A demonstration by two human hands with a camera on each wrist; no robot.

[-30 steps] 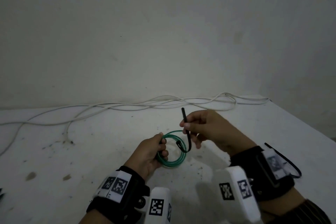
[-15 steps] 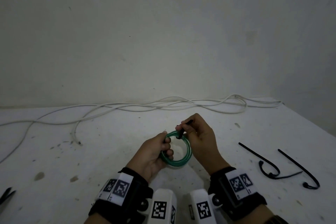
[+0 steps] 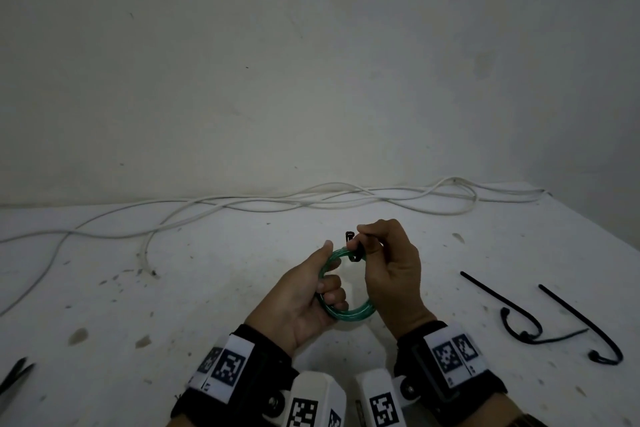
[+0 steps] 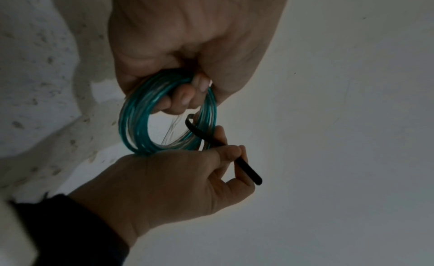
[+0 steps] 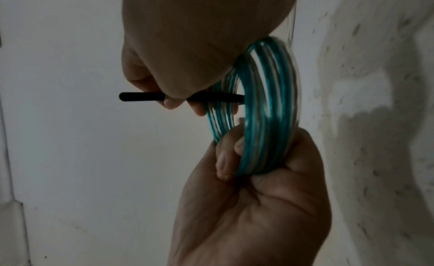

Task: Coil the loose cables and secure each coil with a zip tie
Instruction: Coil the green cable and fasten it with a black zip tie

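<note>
Speckled white table (image 3: 207, 288), dim wall behind. Your left hand (image 3: 298, 302) grips the green coil (image 3: 360, 312), held above the table; your right hand (image 3: 391, 267) pinches the black zip tie (image 4: 246, 171) looped round its strands. Pull the tail snug while holding the turns bunched. No containers in view.

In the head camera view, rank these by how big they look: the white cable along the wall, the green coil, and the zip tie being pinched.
1. white cable, spanning nearly the whole table
2. green coil, held by the left hand
3. black zip tie, mostly hidden by the right hand
</note>
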